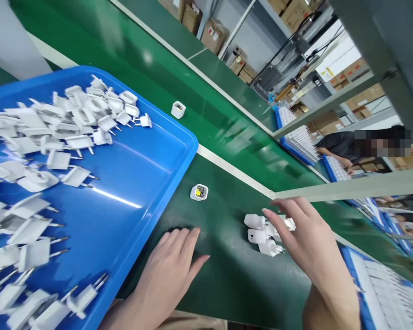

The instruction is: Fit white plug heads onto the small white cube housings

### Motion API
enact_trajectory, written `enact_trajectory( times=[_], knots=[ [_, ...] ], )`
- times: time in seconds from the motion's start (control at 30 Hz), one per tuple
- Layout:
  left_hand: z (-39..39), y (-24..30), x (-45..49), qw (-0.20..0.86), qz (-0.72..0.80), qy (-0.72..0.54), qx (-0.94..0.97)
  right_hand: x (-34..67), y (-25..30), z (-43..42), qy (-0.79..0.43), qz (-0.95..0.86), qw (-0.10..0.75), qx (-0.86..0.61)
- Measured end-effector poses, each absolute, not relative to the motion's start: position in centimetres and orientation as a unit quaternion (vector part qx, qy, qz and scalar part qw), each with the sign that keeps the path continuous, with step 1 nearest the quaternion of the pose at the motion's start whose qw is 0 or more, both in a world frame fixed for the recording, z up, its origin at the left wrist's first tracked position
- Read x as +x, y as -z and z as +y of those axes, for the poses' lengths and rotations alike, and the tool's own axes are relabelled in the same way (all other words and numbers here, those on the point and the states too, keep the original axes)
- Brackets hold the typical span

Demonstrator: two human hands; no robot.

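Observation:
My left hand (168, 270) lies flat on the green table, fingers stretched out and holding nothing, just right of the blue tray (147, 183). My right hand (306, 243) hovers with fingers extended over a small cluster of white plug parts (261, 233), touching or almost touching them. A white charger housing with a yellow part inside (199, 192) sits on the table between the hands. The blue tray holds several white two-pin plug pieces (79, 137).
Another white housing (178, 109) sits on the green conveyor belt (209, 105) beyond the tray. A metal frame post (347, 188) runs across the right. Another person (351, 146) works at blue trays farther back. A blue tray of white parts (385, 288) lies at lower right.

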State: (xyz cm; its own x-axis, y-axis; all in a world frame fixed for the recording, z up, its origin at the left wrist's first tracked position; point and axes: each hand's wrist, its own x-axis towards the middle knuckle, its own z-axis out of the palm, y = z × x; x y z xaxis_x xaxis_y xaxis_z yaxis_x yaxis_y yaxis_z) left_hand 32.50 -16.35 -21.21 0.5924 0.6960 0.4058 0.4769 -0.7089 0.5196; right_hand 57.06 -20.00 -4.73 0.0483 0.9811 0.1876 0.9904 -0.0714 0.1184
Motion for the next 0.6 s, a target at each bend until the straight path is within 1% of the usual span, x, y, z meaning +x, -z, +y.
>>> enact_trajectory(
  times=[0.1, 0.17, 0.27, 0.33, 0.4, 0.43, 0.5, 0.6],
  knots=[
    [-16.4, 21.1, 32.5, 0.203, 0.343, -0.292, 0.869, 54.8, 6.0, -15.9, 0.039, -0.735, 0.014, -0.676],
    [-16.5, 20.9, 32.3, 0.23, 0.363, -0.293, 0.854, 53.5, 7.8, -13.0, -0.028, -0.762, -0.019, -0.647],
    [-16.7, 20.8, 32.0, 0.269, 0.426, -0.299, 0.81, 52.7, 9.8, -10.2, -0.177, -0.784, -0.083, -0.589],
    [-16.9, 21.0, 32.0, 0.275, 0.465, -0.299, 0.787, 52.8, 9.7, -9.5, -0.285, -0.787, -0.102, -0.537],
    [-16.9, 21.4, 32.3, 0.263, 0.479, -0.291, 0.785, 53.6, 8.4, -8.8, -0.348, -0.776, -0.107, -0.514],
    [-16.8, 21.5, 32.6, 0.254, 0.477, -0.284, 0.792, 54.1, 7.6, -8.2, -0.352, -0.771, -0.104, -0.521],
    [-16.5, 21.7, 33.0, 0.244, 0.458, -0.264, 0.813, 54.8, 6.3, -5.9, -0.301, -0.771, -0.073, -0.556],
    [-16.0, 21.3, 32.9, 0.252, 0.421, -0.238, 0.838, 54.8, 6.4, 0.0, -0.135, -0.781, -0.006, -0.609]
  ],
)
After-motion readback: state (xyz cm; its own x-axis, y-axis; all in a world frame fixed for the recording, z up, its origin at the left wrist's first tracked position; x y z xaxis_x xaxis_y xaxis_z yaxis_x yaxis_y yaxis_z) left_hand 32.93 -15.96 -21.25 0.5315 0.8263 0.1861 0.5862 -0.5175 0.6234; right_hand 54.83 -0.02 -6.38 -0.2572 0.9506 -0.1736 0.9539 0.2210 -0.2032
